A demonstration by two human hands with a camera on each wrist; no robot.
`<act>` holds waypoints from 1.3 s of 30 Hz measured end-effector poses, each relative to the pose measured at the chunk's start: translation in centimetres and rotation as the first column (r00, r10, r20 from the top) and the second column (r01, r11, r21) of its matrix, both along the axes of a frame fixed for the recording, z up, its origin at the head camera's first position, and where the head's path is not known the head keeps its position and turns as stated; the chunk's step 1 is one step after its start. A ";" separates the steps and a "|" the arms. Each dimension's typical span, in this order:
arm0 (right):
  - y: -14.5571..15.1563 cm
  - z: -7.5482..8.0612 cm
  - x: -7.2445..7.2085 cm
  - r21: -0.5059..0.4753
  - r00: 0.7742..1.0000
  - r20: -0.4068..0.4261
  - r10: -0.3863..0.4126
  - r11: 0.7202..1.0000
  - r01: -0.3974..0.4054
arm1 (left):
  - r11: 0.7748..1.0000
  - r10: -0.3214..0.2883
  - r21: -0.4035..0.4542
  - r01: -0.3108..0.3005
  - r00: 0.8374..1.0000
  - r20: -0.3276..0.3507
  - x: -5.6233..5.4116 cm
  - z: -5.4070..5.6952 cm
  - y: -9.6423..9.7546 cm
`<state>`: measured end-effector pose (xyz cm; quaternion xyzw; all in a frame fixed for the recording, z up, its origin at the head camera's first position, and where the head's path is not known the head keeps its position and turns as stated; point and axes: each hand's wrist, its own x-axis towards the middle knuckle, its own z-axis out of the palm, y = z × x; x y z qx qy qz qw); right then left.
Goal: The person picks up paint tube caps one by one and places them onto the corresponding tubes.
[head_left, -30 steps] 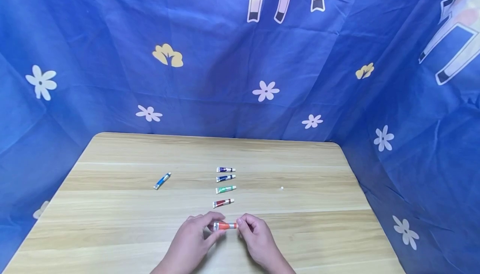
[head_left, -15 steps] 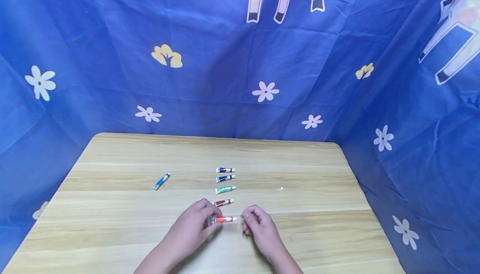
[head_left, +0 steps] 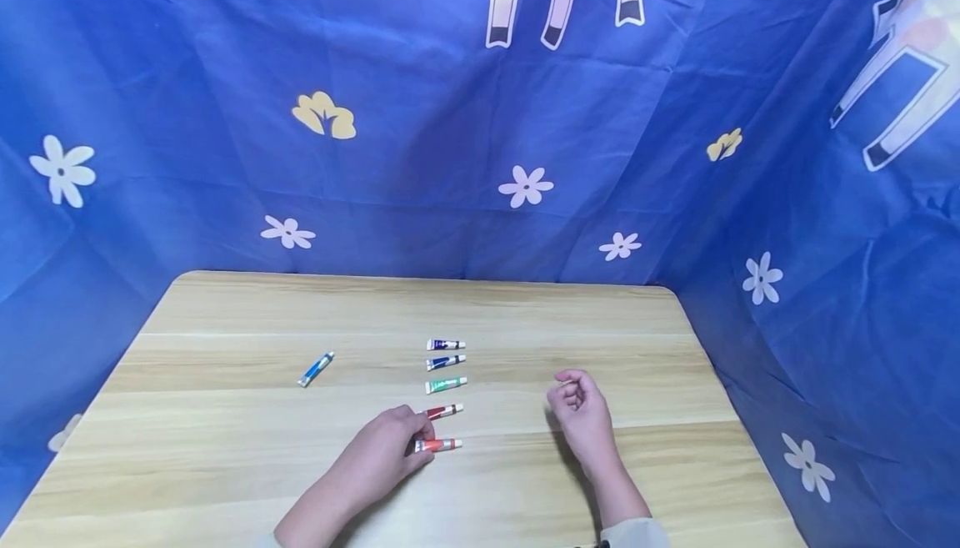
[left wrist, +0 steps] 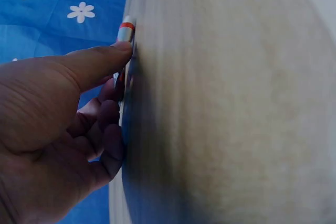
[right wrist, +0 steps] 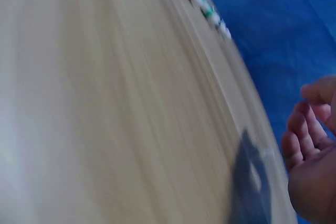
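My left hand [head_left: 386,452] pinches the tail end of an orange paint tube [head_left: 444,444] between thumb and fingers. The tube lies low at the tabletop, its white cap end pointing right; the left wrist view shows the thumb [left wrist: 100,61] across its body. Just behind it is a dark red paint tube [head_left: 446,411], its tail partly covered by the left fingers. Off to the right, my right hand [head_left: 585,419] hovers over the table with loosely curled fingers and nothing visibly in them. In the right wrist view a small blurred white bit [right wrist: 269,153] lies near that hand.
Behind the red tube, a green tube [head_left: 446,384], a dark blue tube [head_left: 446,362] and a violet tube [head_left: 446,345] form a column. A lighter blue tube [head_left: 316,369] lies slanted at the left. Blue printed cloth [head_left: 420,156] hangs around the wooden table [head_left: 225,448].
My right hand has left the orange tube's cap end and moved right and farther back. My left hand has set the orange tube down in front of the red one, still holding its tail.
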<state>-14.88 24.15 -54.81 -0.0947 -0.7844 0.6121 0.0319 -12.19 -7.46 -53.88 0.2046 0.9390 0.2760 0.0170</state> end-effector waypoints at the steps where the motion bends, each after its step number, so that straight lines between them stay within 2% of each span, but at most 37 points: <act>1: 0.4 -0.1 -0.3 0.018 1.000 0.002 -0.015 1.000 0.015 | 1.000 -0.006 0.000 0.006 1.000 -0.003 0.0 -0.1 -0.1; 5: 1.8 -0.7 -1.7 0.083 0.999 0.022 -0.048 0.995 0.047 | 1.000 -0.012 0.003 0.012 1.000 -0.010 -0.1 -0.3 -0.2; 11: 2.8 -1.7 -2.8 0.177 0.997 0.059 -0.039 0.984 0.028 | 1.000 -0.009 0.005 0.009 1.000 0.008 -0.2 -0.4 -0.2; 15: 2.8 -2.3 -3.2 0.297 0.998 0.054 -0.031 0.955 0.014 | 1.000 -0.002 0.008 0.002 1.000 0.017 -0.3 -0.3 -0.1; 18: 2.6 -2.5 -3.5 0.386 0.999 0.036 -0.022 0.923 0.006 | 1.000 -0.001 0.015 0.001 1.000 0.020 -0.3 -0.2 -0.1; 22: 2.4 -2.7 -3.7 0.462 1.000 0.016 -0.017 0.887 0.008 | 1.000 -0.006 0.012 0.006 1.000 0.017 -0.2 0.0 0.0; 28: 2.4 -2.6 -3.7 0.495 1.000 0.006 -0.024 0.869 0.018 | 1.000 0.008 0.003 -0.008 1.000 0.023 0.0 0.0 -0.2; 32: 2.5 -2.5 -3.7 0.504 0.999 0.002 -0.040 0.863 0.034 | 0.999 0.050 -0.007 -0.049 0.997 0.055 0.1 0.2 -1.0; 36: 2.3 -2.5 -3.7 0.479 0.998 0.005 -0.066 0.876 0.055 | 0.993 0.114 -0.007 -0.114 0.990 0.088 -0.1 0.4 -2.8; 39: 2.1 -2.3 -3.6 0.424 0.996 0.015 -0.084 0.903 0.070 | 0.985 0.171 -0.018 -0.170 0.983 0.071 -0.3 0.5 -4.7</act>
